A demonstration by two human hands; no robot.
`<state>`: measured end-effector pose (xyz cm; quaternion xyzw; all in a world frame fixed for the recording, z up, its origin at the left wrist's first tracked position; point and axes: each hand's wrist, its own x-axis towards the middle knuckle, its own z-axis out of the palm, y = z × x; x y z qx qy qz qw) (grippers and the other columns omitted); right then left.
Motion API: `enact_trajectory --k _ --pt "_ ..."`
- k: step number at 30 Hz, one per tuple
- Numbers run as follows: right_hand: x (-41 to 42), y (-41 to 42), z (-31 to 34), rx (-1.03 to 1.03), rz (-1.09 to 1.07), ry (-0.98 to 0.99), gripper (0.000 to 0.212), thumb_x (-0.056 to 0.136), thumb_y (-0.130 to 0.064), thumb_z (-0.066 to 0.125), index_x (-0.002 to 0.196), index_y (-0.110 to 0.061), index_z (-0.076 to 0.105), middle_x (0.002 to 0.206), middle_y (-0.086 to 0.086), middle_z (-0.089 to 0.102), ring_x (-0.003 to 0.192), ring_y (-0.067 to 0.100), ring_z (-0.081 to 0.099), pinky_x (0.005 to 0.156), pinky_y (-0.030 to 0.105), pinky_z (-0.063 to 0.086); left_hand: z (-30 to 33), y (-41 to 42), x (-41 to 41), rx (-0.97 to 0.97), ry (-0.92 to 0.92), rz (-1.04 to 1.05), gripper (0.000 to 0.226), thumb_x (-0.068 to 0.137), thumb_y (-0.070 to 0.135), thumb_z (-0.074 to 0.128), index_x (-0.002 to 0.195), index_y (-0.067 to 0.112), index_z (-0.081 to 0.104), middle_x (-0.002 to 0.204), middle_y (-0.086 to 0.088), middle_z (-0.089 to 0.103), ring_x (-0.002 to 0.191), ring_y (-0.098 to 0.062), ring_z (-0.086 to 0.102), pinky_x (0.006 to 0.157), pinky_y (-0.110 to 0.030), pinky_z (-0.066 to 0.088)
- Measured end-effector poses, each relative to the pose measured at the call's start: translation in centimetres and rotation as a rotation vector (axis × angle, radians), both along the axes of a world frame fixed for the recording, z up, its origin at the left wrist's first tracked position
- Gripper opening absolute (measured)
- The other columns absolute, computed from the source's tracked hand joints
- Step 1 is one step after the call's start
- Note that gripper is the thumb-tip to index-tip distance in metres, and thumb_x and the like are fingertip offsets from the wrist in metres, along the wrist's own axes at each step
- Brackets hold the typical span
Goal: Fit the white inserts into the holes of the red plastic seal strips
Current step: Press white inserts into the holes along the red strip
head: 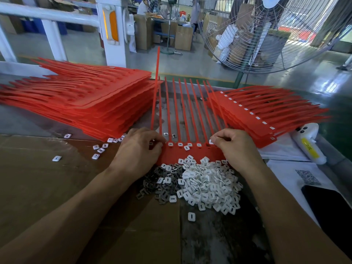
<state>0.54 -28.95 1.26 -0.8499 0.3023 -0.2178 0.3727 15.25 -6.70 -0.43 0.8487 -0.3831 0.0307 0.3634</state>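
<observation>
1. Lying flat on the table, the red seal strip is pinched at its ends by the left hand and right hand.
2. A white insert is held in the right fingertips.
3. The insert pile is heaped just beside the strip.

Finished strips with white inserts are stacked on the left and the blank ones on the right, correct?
No, reversed. The head view shows the stack with white inserts on the right and the blank stack on the left.

Unreadable QR code on white sheet; yellow label perhaps "50".
</observation>
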Motion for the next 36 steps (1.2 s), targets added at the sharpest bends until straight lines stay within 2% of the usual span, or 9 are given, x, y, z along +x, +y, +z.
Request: enact_trajectory --k 12,17,22,25,30,36 --pt "0.6 0.6 -0.1 -0.082 -0.011 0.022 0.015 0.089 -0.027 0.078 0.077 -0.036 0.078 0.078 -0.028 0.071 0.083 -0.010 0.064 0.079 0.023 0.050 0.1 0.0 -0.1 -0.007 0.002 0.003 0.017 0.096 0.029 0.064 0.109 0.034 0.074 0.114 0.012 0.064 0.117 -0.012 0.046 0.098 -0.031 0.040" --pt "0.6 1.0 -0.2 -0.119 -0.020 0.013 0.007 0.089 -0.024 0.079 0.092 -0.028 0.083 0.084 -0.025 0.069 0.088 -0.005 0.064 0.091 0.028 0.053 0.0 0.0 -0.1 -0.005 0.008 0.003 0.017 0.097 0.030 0.064 0.109 0.035 0.074 0.115 0.013 0.064 0.118 -0.011 0.046 0.099 -0.032 0.041" --pt "0.3 1.3 0.3 -0.287 0.005 0.146 0.019 0.096 -0.025 0.071 0.112 -0.022 0.080 0.114 -0.005 0.076 0.104 0.010 0.068 0.091 0.024 0.049 0.1 0.0 -0.1 0.008 0.003 0.001 0.018 0.097 0.030 0.062 0.110 0.035 0.073 0.116 0.013 0.063 0.117 -0.012 0.045 0.097 -0.031 0.040" --pt "-0.2 1.5 0.5 -0.373 0.024 0.188 0.023 0.099 -0.019 0.065 0.119 -0.022 0.078 0.116 -0.003 0.073 0.105 0.014 0.066 0.086 0.024 0.044 0.1 0.1 -0.1 0.011 0.008 0.000 0.019 0.098 0.031 0.062 0.111 0.035 0.073 0.117 0.014 0.062 0.117 -0.011 0.044 0.096 -0.030 0.039" --pt "-0.6 1.4 0.6 -0.379 0.071 0.174 0.029 0.101 -0.014 0.060 0.123 -0.025 0.076 0.120 0.003 0.068 0.112 0.019 0.064 0.100 0.039 0.051 0.1 0.1 -0.1 0.005 0.013 0.003 0.019 0.097 0.031 0.062 0.111 0.036 0.073 0.117 0.014 0.062 0.117 -0.010 0.044 0.096 -0.031 0.040" --pt "-0.6 1.4 0.6 -0.465 0.139 0.260 0.033 0.101 -0.011 0.057 0.123 -0.028 0.076 0.114 0.000 0.065 0.107 0.019 0.062 0.093 0.044 0.052 0.0 0.1 0.0 0.012 0.019 0.007 0.018 0.097 0.032 0.062 0.111 0.037 0.072 0.118 0.016 0.062 0.119 -0.010 0.043 0.099 -0.030 0.038"
